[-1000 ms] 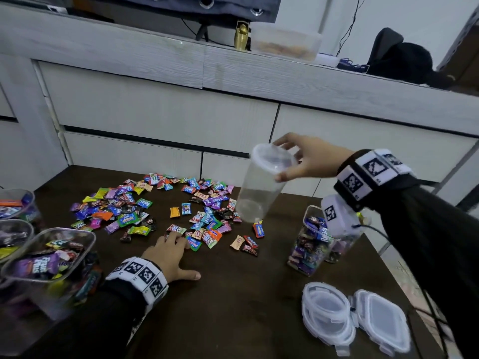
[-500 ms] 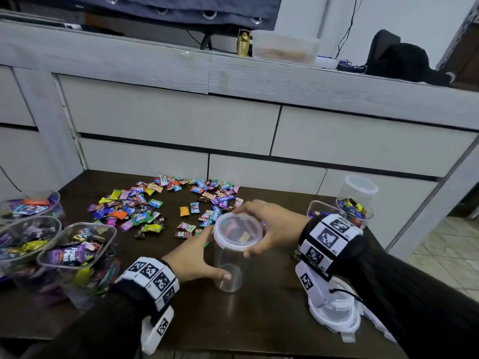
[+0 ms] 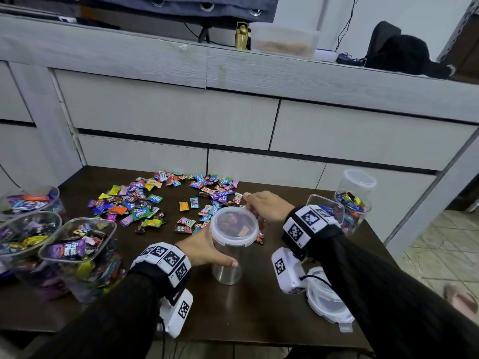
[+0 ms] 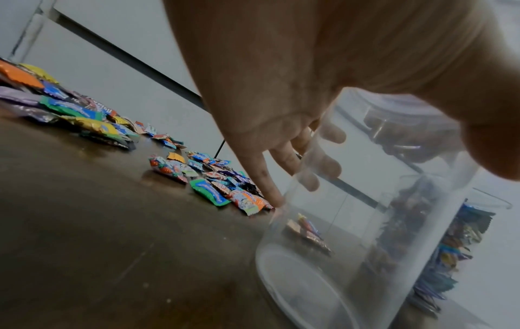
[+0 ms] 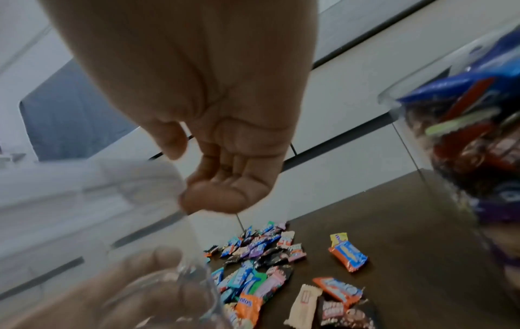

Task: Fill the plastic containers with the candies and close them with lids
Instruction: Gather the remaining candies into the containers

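Hands meet at a tall clear plastic container [image 3: 227, 255] that stands upright near the front middle of the dark table [image 3: 259, 307], with a round lid [image 3: 234, 225] sitting on its mouth. The left hand [image 3: 204, 248] wraps the container's side from the left: the thumb crosses the near wall low down, and the left wrist view shows the fingers [image 4: 323, 164] curled round the far wall, seen through the plastic. The right hand [image 3: 267, 207] reaches in from the right and grips the lid's far right rim; in the right wrist view its thumb and curled fingers [image 5: 222, 195] close on the lid's edge. The container looks empty inside, and the colours seen through the lid are wrappers lying behind it.

Loose candies [image 3: 160, 200] spread over the table beyond the container, the nearest ones just behind and to its left, close to the left hand's fingertips. At the table's left edge stand three open containers of candies [image 3: 77, 252], with no lids on them. To the right, behind the right wrist, a square filled container [image 3: 328, 208] stands open, and past it a round filled container [image 3: 353, 206] carries an empty lidded tub [image 3: 359, 181] on top. Spare lids [image 3: 326, 301] lie stacked at the front right of the table, partly hidden by the right forearm. Grey drawer fronts [image 3: 168, 112] rise behind the table.
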The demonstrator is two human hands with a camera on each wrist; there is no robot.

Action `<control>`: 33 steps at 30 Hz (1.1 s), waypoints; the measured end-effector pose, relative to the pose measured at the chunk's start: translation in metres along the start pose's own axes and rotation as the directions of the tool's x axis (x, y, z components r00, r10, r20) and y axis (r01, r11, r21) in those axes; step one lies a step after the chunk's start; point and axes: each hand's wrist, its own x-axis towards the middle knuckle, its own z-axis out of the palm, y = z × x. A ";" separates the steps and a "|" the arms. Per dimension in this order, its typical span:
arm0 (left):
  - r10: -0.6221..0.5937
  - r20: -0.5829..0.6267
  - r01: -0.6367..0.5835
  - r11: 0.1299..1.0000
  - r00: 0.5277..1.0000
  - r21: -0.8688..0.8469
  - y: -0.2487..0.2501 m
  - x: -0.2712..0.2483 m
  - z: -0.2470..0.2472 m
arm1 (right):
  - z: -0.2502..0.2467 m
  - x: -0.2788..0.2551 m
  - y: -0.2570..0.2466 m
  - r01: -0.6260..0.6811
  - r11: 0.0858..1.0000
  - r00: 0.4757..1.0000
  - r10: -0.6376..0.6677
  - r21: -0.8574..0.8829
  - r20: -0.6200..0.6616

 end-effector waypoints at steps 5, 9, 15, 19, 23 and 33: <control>0.011 0.016 -0.010 0.999 1.000 -0.033 0.001 0.000 0.000 | 0.022 0.007 -0.002 -0.074 0.984 0.990 0.053 -0.164 -0.128; 0.032 -0.011 -0.033 0.999 0.999 -0.030 0.001 -0.001 0.004 | 0.029 0.008 -0.003 -0.106 0.988 0.977 0.083 -0.110 -0.196; 0.020 -0.029 -0.021 0.999 0.999 -0.036 -0.003 -0.001 0.006 | 0.027 0.015 0.007 -0.145 0.983 0.963 0.114 -0.112 -0.245; 0.019 -0.030 -0.020 1.000 0.999 -0.013 -0.004 -0.002 0.006 | 0.029 0.014 0.008 -0.136 0.988 0.955 0.110 -0.078 -0.274; 0.022 -0.031 -0.022 1.000 0.999 0.000 -0.002 -0.002 0.007 | 0.028 0.016 0.008 -0.151 0.984 0.957 0.122 -0.091 -0.265; 0.010 -0.046 -0.008 0.999 0.999 0.043 -0.005 0.001 0.008 | 0.028 0.016 0.012 -0.156 0.987 0.958 0.139 -0.050 -0.251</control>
